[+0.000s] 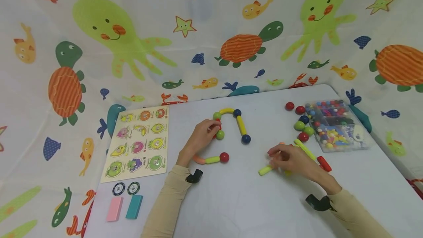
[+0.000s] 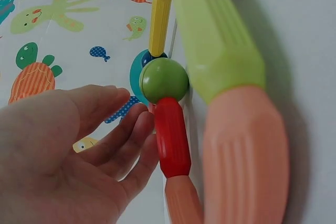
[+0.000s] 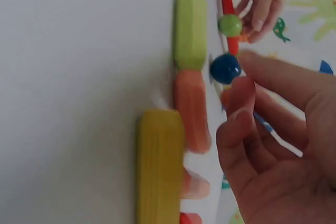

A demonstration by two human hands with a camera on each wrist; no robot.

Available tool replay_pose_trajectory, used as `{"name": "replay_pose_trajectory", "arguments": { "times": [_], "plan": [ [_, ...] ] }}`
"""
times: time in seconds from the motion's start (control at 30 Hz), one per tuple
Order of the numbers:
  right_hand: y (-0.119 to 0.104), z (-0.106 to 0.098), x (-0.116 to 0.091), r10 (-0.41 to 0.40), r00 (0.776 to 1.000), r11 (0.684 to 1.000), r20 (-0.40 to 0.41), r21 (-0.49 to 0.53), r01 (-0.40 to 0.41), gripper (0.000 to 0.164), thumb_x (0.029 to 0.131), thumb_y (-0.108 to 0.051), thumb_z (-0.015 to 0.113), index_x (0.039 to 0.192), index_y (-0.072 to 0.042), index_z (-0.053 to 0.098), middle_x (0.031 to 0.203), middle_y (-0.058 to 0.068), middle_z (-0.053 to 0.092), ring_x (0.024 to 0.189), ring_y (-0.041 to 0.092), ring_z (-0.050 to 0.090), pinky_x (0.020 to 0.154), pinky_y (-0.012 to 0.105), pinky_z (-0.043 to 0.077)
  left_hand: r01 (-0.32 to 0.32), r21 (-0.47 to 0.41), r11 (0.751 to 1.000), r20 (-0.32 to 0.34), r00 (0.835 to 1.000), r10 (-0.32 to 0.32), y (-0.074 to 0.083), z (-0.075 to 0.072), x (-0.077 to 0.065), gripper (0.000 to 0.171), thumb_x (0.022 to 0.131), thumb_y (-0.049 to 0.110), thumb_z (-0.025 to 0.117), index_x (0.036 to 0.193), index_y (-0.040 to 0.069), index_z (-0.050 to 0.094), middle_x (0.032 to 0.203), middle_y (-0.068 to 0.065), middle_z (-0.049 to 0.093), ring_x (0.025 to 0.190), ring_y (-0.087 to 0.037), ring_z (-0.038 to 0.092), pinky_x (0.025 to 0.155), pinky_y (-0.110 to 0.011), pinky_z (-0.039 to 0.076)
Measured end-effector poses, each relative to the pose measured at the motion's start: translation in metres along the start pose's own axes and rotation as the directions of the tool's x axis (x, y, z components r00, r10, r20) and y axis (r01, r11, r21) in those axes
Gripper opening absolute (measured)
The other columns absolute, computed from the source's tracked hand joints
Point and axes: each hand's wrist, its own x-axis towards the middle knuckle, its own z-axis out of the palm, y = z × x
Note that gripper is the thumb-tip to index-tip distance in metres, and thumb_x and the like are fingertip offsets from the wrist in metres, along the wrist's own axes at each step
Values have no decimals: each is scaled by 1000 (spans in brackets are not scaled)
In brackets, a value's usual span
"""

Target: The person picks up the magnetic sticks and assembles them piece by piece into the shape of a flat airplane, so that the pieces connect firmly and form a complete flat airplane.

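My left hand (image 1: 202,135), fingers loosely bent, is beside a red rod (image 2: 172,137) joined to a green ball (image 2: 167,80). Its fingertips look close to the rod; whether they touch I cannot tell. The chain runs on through a curved yellow rod (image 1: 226,110), a blue ball (image 1: 237,112) and a straight yellow rod (image 1: 241,125) to another blue ball. Near that wrist lies a piece with an orange curved rod, a lime rod (image 1: 212,160) and a red ball (image 1: 224,157). My right hand (image 1: 290,159), relaxed and holding nothing visible, hovers over loose rods, including a lime one (image 1: 265,170).
At the right, loose balls (image 1: 299,126) lie beside a clear compartment box (image 1: 357,144) of beads. A fruit puzzle board (image 1: 134,144) occupies the left side, with two round chips (image 1: 133,188), a pink block (image 1: 114,209) and a teal block (image 1: 134,207) below it. A patterned curtain stands behind.
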Motion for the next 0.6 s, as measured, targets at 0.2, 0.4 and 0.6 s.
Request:
{"name": "replay_pose_trajectory", "arguments": {
  "times": [0.2, 0.4, 0.6],
  "plan": [
    [1, 15, -5, -81, 991, 994, 104, -64, 88, 34, 87, -23, 82, 116, -10, 71, 83, -10, 63, 72, 2, 55, 66, 19, 49, 5, 6, 1000, -6, 1000, -5, -1, 0, -2, 24, 103, 21, 61, 123, 13, 70, 109, -2, 67, 95, -17, 61, 87, -32, 55],
    [-1, 18, -6, -62, 990, 990, 130, -116, 77, 31, 87, -17, 81, 116, -14, 72, 87, -11, 65, 75, 1, 55, 70, 20, 50, 19, -5, 1000, -13, 1000, -20, -2, -1, -6, 23, 102, 21, 62, 123, 16, 71, 110, -1, 67, 96, -16, 61, 88, -31, 54],
    [-2, 20, -3, -56, 991, 986, 125, -152, 75, 23, 92, -27, 76, 113, -18, 72, 89, -14, 66, 76, 0, 58, 73, 21, 52, 27, -11, 1000, -8, 1000, -27, -2, -3, -7, 24, 102, 20, 62, 123, 14, 71, 111, -2, 67, 96, -17, 61, 87, -32, 54]
  ]
}}
